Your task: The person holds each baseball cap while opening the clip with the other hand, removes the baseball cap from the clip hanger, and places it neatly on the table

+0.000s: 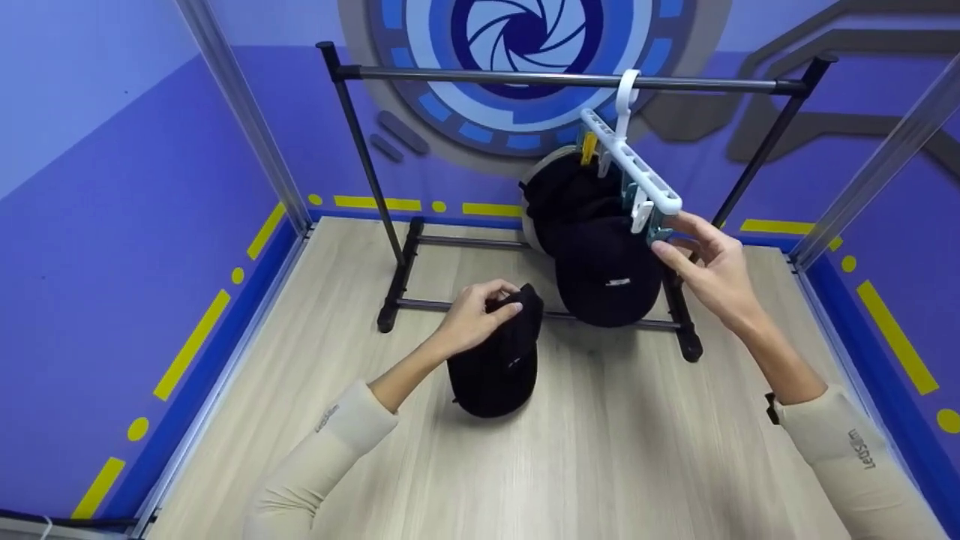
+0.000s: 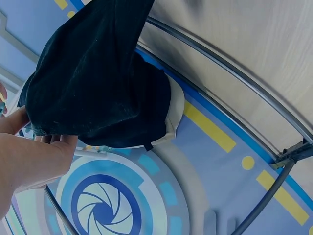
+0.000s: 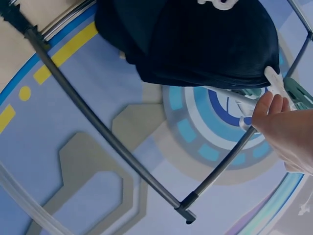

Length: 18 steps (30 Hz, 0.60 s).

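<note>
My left hand (image 1: pixel 480 315) pinches a black baseball cap (image 1: pixel 495 375) by its upper edge, and the cap hangs tilted below the rack's bar. In the left wrist view the fabric spreads above the left hand (image 2: pixel 39 159). My right hand (image 1: pixel 712 274) is at the near end of a pale blue clip hanger (image 1: pixel 637 165), thumb and fingers on a green clip (image 1: pixel 660 225). A white clip (image 3: pixel 275 81) beside it meets the edge of a black cap (image 1: pixel 611 281) with a small white logo. Behind hangs another dark cap (image 1: pixel 570 195) with a beige brim, near a yellow clip (image 1: pixel 589 148).
A black metal rack (image 1: pixel 480 76) stands on the wood-grain surface (image 1: pixel 600 450), with the hanger's white hook (image 1: pixel 625 97) over its top bar. Its lower bars (image 1: pixel 427 304) run behind the held cap. Purple-blue printed panels (image 1: pixel 135 247) enclose the sides and back.
</note>
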Each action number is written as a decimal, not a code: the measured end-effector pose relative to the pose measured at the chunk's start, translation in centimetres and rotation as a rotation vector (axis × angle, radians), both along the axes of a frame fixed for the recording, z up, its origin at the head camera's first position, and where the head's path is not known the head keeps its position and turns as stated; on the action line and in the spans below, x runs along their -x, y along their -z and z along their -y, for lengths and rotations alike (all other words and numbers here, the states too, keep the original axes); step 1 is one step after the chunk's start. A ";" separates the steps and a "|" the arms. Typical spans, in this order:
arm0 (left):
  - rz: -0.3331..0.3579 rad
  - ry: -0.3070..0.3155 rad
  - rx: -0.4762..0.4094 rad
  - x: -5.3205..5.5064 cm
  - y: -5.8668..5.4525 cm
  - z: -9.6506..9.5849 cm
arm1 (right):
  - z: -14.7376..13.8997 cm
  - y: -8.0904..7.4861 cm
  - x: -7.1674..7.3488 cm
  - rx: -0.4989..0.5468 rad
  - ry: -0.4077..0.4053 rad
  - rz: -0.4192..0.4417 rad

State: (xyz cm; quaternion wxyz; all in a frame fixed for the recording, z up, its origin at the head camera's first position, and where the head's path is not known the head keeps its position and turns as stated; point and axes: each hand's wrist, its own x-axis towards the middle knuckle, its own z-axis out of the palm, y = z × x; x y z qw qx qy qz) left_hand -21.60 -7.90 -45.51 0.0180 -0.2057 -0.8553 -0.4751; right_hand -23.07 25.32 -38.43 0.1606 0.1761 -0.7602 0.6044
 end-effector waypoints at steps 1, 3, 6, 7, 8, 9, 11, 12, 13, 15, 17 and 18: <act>0.009 0.000 0.000 0.0 0.0 0.1 | -0.2 0.2 0.0 -0.034 0.013 -0.031; 0.021 -0.010 0.008 -0.2 0.2 0.5 | -0.6 0.8 0.1 -0.094 0.041 -0.100; 0.033 -0.035 0.018 -0.3 0.6 1.0 | -1.4 1.7 0.2 -0.177 0.103 -0.195; 0.028 -0.046 0.023 -0.3 0.8 1.2 | -1.7 1.9 0.2 -0.203 0.130 -0.217; 0.022 -0.059 0.031 -0.2 0.9 1.4 | -1.9 2.2 0.2 -0.222 0.152 -0.227; 0.017 -0.076 0.043 -0.2 1.1 1.5 | -2.2 2.4 0.2 -0.237 0.170 -0.231; 0.005 -0.124 0.087 -0.2 1.4 1.9 | -2.7 2.8 0.2 -0.263 0.193 -0.225; 0.004 -0.153 0.111 -0.2 1.5 2.1 | -3.0 3.1 0.3 -0.277 0.195 -0.214; 0.008 -0.182 0.134 -0.2 1.5 2.3 | -3.2 3.3 0.3 -0.291 0.193 -0.201; 0.030 -0.238 0.179 -0.1 1.7 2.8 | -3.8 3.8 0.4 -0.320 0.173 -0.170; 0.058 -0.271 0.198 0.0 1.8 3.5 | -4.5 4.3 0.5 -0.351 0.143 -0.137; 0.078 -0.277 0.196 0.0 1.9 3.9 | -4.8 4.6 0.6 -0.364 0.127 -0.120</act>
